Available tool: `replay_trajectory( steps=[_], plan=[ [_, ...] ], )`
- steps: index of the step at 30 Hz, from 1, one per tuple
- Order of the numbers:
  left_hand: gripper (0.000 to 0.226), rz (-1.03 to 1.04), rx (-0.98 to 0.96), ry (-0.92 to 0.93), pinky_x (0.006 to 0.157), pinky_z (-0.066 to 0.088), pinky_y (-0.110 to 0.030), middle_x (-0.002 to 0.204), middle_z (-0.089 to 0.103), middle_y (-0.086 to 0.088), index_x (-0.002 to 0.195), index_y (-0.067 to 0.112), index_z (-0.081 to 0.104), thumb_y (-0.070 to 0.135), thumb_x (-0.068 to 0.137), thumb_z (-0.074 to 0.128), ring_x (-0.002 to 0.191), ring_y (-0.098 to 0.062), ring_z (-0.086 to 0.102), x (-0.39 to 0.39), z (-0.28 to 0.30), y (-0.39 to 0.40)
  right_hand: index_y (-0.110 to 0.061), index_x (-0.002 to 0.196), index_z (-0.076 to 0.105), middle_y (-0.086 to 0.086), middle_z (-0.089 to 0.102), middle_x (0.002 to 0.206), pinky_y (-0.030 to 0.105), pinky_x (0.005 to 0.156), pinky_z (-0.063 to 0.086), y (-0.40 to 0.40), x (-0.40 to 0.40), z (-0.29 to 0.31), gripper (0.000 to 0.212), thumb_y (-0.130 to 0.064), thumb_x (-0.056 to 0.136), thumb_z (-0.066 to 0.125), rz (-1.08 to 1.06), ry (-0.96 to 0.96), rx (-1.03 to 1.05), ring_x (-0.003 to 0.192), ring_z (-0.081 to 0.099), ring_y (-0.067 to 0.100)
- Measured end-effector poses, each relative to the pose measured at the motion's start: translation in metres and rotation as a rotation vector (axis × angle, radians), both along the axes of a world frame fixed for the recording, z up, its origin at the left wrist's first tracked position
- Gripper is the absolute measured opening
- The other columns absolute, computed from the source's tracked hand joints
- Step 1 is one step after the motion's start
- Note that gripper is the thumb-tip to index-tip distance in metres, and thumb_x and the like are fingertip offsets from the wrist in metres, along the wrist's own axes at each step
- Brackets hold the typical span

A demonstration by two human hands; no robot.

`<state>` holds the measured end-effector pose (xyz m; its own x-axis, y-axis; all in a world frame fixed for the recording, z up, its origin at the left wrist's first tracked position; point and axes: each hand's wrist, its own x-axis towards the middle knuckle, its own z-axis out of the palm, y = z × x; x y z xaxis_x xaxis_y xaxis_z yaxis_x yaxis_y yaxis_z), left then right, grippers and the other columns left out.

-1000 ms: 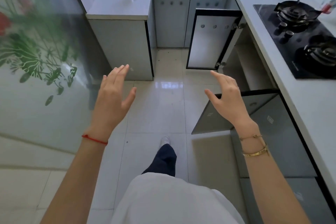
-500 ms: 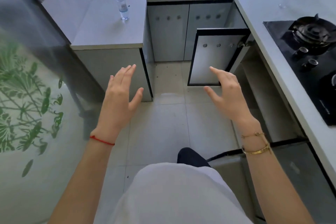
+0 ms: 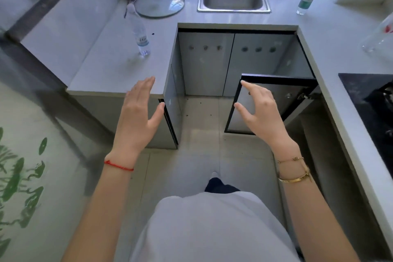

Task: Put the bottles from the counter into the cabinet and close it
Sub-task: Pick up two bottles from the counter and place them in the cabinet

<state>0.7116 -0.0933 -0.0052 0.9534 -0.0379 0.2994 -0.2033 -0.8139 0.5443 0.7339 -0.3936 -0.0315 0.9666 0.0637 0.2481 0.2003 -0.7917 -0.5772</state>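
You had one view only, worn on your head, and it looked forward and steeply down. Your left grip (image 3: 138, 112) and right grip (image 3: 258, 110) sat close below the lens, near mid-frame. Beyond them lay the surface (image 3: 110, 66) and sink (image 3: 232, 0); beneath them the floor (image 3: 204, 138) and your own torso filled the lower edge.

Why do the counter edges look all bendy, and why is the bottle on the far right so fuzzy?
Head view: the wide-angle lens bends straight lines, so the counter edges splay outward near the frame's sides. Head view: the red-labelled bottle at the right edge is smeared and stretched there, while the clear bottle nearer the middle looks sharper.
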Motion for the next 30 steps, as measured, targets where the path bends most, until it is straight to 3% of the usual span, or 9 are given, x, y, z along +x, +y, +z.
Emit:
replay_trajectory(
  steps=[6,9,11,26,30],
  plan=[
    [0.058,0.091,0.009,0.005,0.119,0.025,-0.049,0.151,0.039,-0.003,0.149,0.016,0.029,0.029,0.097,0.052,0.142,-0.019,0.031,0.099,0.005,-0.012,-0.017,0.143,0.042,0.0,0.053,0.137,0.037,0.113,0.035,-0.014,0.126,0.015,0.056,-0.029,0.092,0.062,0.083,-0.043,-0.007,0.132,0.041,0.018],
    [0.058,0.142,0.018,-0.008,0.12,0.024,-0.049,0.152,0.037,-0.004,0.149,0.016,0.029,0.027,0.097,0.053,0.143,-0.02,0.031,0.136,0.007,-0.011,-0.019,0.143,0.041,-0.001,0.052,0.139,0.043,0.109,0.04,-0.01,0.177,0.018,0.055,-0.03,0.093,0.061,0.127,-0.044,-0.014,0.133,0.04,0.017],
    [0.059,0.174,0.025,-0.016,0.119,0.026,-0.05,0.153,0.037,-0.004,0.149,0.017,0.029,0.027,0.097,0.054,0.143,-0.019,0.03,0.159,0.007,-0.007,-0.019,0.144,0.041,-0.001,0.052,0.139,0.041,0.112,0.036,-0.004,0.209,0.017,0.055,-0.03,0.094,0.06,0.153,-0.038,-0.015,0.134,0.039,0.016],
    [0.06,0.344,0.045,0.025,0.12,0.025,-0.047,0.155,0.033,-0.003,0.15,0.016,0.027,0.034,0.097,0.049,0.145,-0.02,0.027,0.346,-0.004,0.052,-0.026,0.145,0.037,-0.006,0.048,0.142,0.031,0.112,0.031,0.079,0.443,0.015,0.054,-0.033,0.095,0.057,0.329,0.032,-0.044,0.137,0.034,0.014],
    [0.061,0.398,0.03,0.019,0.118,0.029,-0.046,0.155,0.033,-0.001,0.15,0.018,0.026,0.032,0.097,0.051,0.145,-0.018,0.027,0.379,0.002,0.068,-0.025,0.144,0.039,-0.006,0.05,0.14,0.036,0.113,0.034,0.104,0.487,0.02,0.053,-0.033,0.095,0.057,0.373,0.022,-0.03,0.135,0.035,0.014]
  ],
)
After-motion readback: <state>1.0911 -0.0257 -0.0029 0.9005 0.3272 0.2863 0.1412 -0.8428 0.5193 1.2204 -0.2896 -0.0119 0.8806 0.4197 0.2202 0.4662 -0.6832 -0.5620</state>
